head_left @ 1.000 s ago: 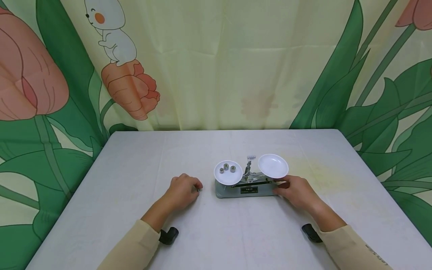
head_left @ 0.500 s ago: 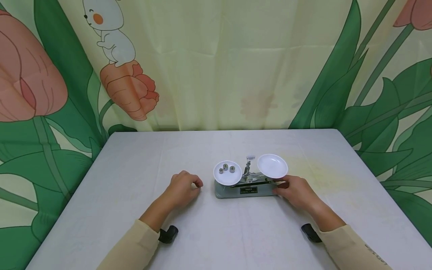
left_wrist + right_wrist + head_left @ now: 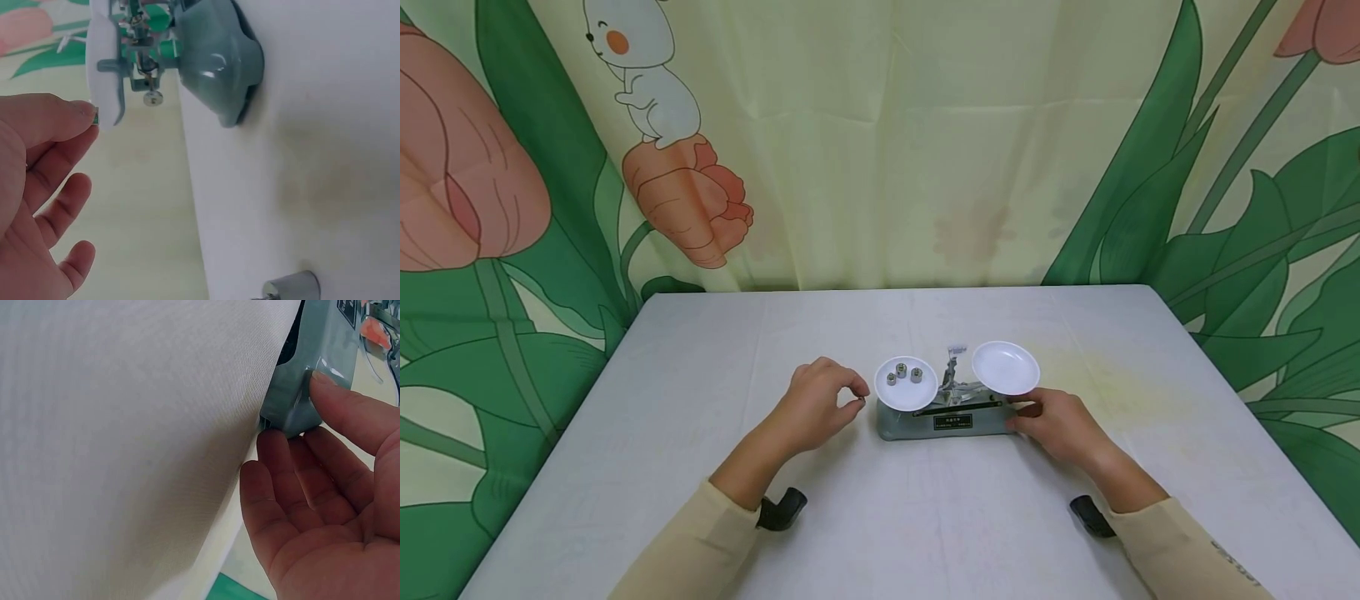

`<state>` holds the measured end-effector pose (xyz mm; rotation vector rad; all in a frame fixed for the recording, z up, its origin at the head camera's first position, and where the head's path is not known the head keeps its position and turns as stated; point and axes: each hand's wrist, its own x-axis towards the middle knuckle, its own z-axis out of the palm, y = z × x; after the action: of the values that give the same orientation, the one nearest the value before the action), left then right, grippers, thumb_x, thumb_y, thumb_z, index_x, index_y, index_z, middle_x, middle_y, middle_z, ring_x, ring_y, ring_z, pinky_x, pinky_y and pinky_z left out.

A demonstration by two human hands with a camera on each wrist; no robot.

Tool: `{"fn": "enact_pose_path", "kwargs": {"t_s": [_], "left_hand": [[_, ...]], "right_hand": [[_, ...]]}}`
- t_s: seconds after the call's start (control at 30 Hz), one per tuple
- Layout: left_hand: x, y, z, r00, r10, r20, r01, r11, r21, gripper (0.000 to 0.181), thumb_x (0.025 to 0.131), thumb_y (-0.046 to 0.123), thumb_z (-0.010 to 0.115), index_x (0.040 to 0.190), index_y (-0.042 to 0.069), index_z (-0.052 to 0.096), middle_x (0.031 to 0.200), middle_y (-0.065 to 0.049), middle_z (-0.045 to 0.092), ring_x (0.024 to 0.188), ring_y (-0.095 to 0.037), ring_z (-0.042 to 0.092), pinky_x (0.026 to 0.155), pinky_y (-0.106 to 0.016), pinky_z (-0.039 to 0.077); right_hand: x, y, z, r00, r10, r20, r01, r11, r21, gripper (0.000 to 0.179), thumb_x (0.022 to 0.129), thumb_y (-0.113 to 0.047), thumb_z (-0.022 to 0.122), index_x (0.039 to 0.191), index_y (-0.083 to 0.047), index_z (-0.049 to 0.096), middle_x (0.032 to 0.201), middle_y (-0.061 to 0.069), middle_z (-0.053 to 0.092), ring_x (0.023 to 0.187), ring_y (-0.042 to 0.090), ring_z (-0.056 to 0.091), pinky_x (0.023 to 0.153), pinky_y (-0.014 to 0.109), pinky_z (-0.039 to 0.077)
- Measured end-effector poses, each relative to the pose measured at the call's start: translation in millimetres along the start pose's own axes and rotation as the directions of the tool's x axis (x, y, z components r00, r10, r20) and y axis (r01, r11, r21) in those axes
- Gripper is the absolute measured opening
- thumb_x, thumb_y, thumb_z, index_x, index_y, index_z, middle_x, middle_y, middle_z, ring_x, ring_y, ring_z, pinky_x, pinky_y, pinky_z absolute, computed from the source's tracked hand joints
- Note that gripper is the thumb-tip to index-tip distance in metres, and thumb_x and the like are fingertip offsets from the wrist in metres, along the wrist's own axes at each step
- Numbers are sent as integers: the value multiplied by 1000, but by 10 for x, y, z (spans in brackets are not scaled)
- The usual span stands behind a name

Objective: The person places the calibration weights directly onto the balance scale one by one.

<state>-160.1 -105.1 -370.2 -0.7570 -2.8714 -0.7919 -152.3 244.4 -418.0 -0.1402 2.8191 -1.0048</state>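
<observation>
A grey balance scale point(image 3: 955, 427) with two white pans stands on the white table. Several small metal weights point(image 3: 902, 371) sit on its left pan point(image 3: 907, 402); nothing lies on the right pan point(image 3: 1006, 367). My left hand point(image 3: 816, 406) is beside the left pan, thumb and forefinger pinching a small metal weight point(image 3: 95, 117), mostly hidden by the fingertips. In the left wrist view, those fingertips are at the pan's rim, the other fingers loosely bent. My right hand point(image 3: 1060, 427) grips the right end of the scale's base point(image 3: 306, 394), thumb on one face and fingers against the end.
A grey metal cylinder with a knob point(image 3: 294, 287) stands on the table at the bottom of the left wrist view; my left hand hides that spot in the head view. Behind the table point(image 3: 760, 325) hangs a printed curtain point(image 3: 880, 167).
My left hand has risen off the table and moved right, towards the left pan, carrying the small weight. The right hand and the scale have stayed in place.
</observation>
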Motion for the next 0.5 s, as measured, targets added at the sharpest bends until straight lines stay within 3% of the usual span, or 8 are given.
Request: {"fn": "enact_pose_path", "kwargs": {"t_s": [0.2,0.5], "left_hand": [[51,91,-48,1000,23,-9,-24,1000,-6,11,86,8,78,93,15,76,91,8,72,103,-22,57,92,-50,39],[187,242,-68,999,28,29,-28,1000,-10,12,88,7,76,97,15,77,96,6,73,105,-21,55,95,-48,38]], "right_hand": [[-3,3,4,1000,-14,-3,14,1000,0,44,85,-13,77,122,6,64,110,20,71,104,37,66,82,48,55],[-4,2,4,1000,-9,-3,9,1000,3,43,86,-13,77,122,5,64,109,20,71,104,37,66,82,48,54]]}}
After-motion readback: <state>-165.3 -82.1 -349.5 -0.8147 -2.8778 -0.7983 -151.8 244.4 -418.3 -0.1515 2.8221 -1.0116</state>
